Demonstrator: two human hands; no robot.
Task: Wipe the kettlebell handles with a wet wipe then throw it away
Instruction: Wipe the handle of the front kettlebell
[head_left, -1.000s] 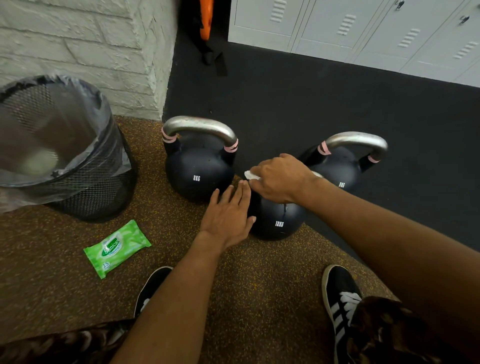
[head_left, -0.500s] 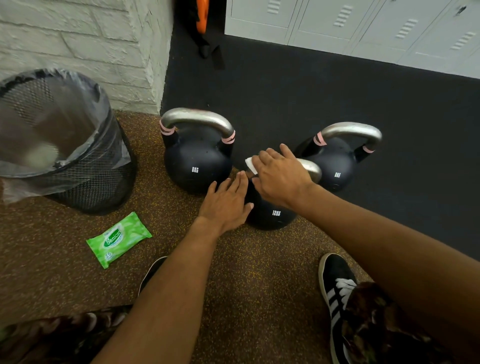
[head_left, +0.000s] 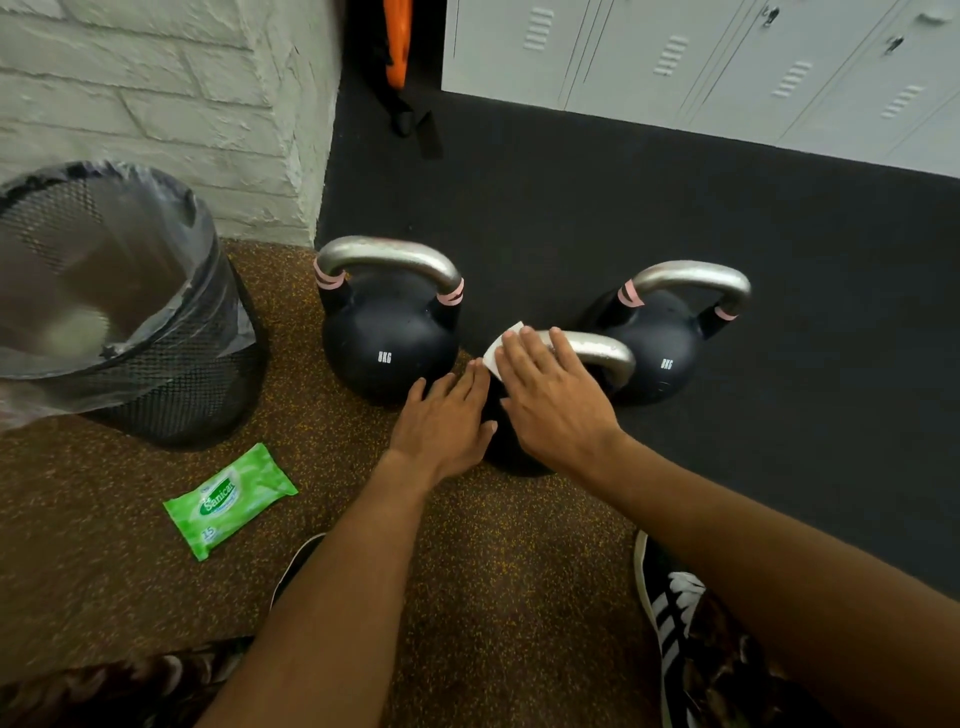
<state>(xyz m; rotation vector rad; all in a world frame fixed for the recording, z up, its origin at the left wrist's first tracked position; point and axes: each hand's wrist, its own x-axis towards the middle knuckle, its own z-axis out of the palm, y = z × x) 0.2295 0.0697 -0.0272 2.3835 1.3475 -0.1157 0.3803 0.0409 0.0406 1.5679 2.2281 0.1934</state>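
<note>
Three black kettlebells with silver handles stand on the floor. The left one (head_left: 389, 343) and the right one (head_left: 670, 338) are marked 8KG. Between them, nearest me, is a third kettlebell (head_left: 608, 353), mostly hidden under my hands. My right hand (head_left: 550, 395) lies over its handle, fingers pressing a white wet wipe (head_left: 496, 351) against the handle's left end. My left hand (head_left: 447, 426) rests flat with fingers together on this kettlebell's left side and holds nothing.
A black mesh bin (head_left: 119, 312) lined with a clear bag stands at left by the white brick wall. A green pack of wipes (head_left: 231, 499) lies on the brown speckled floor. My shoes (head_left: 670, 618) are at the bottom. Grey lockers (head_left: 727, 67) line the back.
My right hand has opened from a curled grip to flatter fingers over the wipe, baring more of the handle's right end. The left hand has stayed put.
</note>
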